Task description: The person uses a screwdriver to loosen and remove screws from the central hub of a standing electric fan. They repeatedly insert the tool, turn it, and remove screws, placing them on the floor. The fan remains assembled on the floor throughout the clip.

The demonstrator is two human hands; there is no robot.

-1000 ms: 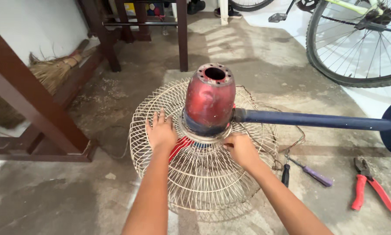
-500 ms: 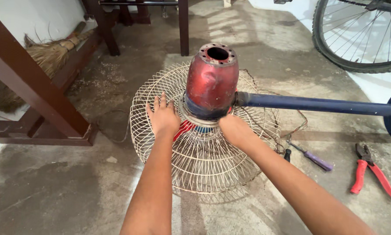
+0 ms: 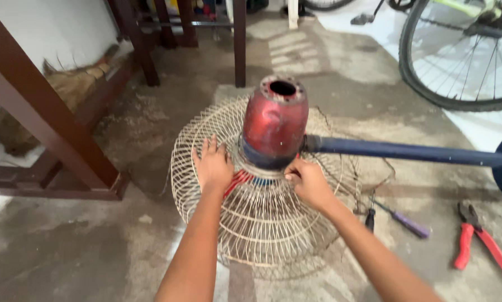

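A dusty cream wire fan guard (image 3: 262, 223) lies face down on the concrete floor. A red motor housing (image 3: 276, 123) stands up from its middle, joined to a blue pole (image 3: 407, 152) that runs off to the right. My left hand (image 3: 213, 165) rests flat on the guard's wires just left of the motor, fingers spread. My right hand (image 3: 307, 182) presses on the guard at the motor's base on the right, fingers curled against the rim of the motor.
Red-handled pliers (image 3: 480, 246) and a purple-handled screwdriver (image 3: 404, 221) lie on the floor to the right. A bicycle wheel (image 3: 457, 56) stands at the back right. Dark wooden furniture legs (image 3: 55, 134) and a straw broom (image 3: 66, 89) are on the left.
The view has shifted a little. My right hand has moved in closer to the motor's base; my left hand stays flat on the guard.
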